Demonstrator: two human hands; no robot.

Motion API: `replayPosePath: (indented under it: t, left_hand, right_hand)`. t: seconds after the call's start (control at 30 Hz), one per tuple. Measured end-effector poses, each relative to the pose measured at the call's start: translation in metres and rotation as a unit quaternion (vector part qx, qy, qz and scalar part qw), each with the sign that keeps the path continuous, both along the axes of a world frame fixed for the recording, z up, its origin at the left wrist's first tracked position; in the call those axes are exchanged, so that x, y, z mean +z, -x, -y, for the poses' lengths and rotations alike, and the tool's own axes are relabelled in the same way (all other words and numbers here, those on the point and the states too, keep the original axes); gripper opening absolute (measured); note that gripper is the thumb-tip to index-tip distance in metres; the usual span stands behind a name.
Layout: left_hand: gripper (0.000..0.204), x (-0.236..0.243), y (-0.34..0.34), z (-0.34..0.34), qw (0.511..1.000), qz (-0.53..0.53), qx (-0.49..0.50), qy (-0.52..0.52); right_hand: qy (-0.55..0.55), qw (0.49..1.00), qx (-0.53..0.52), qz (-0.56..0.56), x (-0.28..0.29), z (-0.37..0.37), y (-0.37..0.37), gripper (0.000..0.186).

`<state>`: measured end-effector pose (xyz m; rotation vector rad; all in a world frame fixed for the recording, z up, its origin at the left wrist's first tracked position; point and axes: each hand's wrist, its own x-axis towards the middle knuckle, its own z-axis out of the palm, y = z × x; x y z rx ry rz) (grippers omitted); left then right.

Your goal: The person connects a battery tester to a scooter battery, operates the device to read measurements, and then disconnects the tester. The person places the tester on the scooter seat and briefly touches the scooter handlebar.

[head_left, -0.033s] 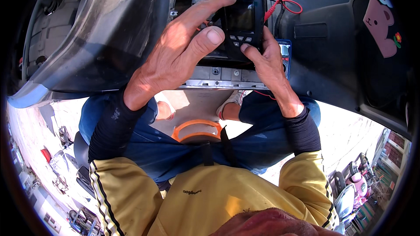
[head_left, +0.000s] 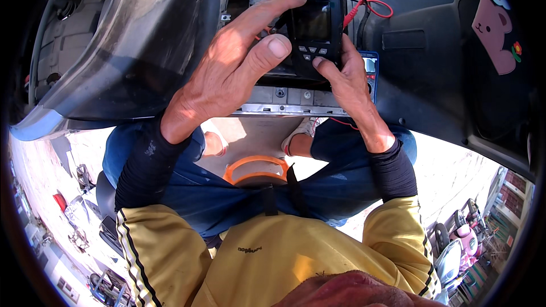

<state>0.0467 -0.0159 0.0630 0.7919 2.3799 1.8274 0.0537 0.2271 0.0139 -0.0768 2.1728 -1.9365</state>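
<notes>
My right hand is closed round the right side of a black handheld battery tester, thumb beside its lower buttons. The tester has a dark screen, and a red and a black lead run from its top. My left hand is open, fingers stretched toward the tester's upper left edge and thumb apart at its left side. Whether those fingertips touch the casing I cannot tell. Under both hands lies the uncovered compartment of a scooter, partly hidden. A blue multimeter is partly covered by my right hand.
A red clip lead loops right of the tester. Dark scooter panels rise at the left; a flat black panel extends right. An orange curved handle sits between my knees. Parked vehicles stand at the lower right.
</notes>
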Motion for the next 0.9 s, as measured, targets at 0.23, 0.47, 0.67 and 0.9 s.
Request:
replayPosePath:
  t: [0.23,0.47,0.67,0.9]
  left_hand:
    - [0.080,0.001,0.000,0.001,1.000,-0.014,0.027,0.003]
    - [0.062,-0.019,0.006,0.000,0.989,-0.042,0.141,0.014]
    - [0.074,-0.045,0.023,-0.005,0.987,-0.008,0.139,0.080]
    - [0.078,-0.078,0.072,-0.024,0.988,0.067,0.054,0.130]
  right_hand:
    - [0.011,1.000,-0.016,-0.019,-0.004,-0.001,0.001,0.052]
    - [0.082,0.994,-0.056,-0.055,0.004,-0.017,0.010,0.049]
    - [0.182,0.976,-0.079,-0.089,0.011,-0.032,0.016,0.045]
    - [0.222,0.961,-0.115,-0.115,0.018,-0.058,0.030,0.039]
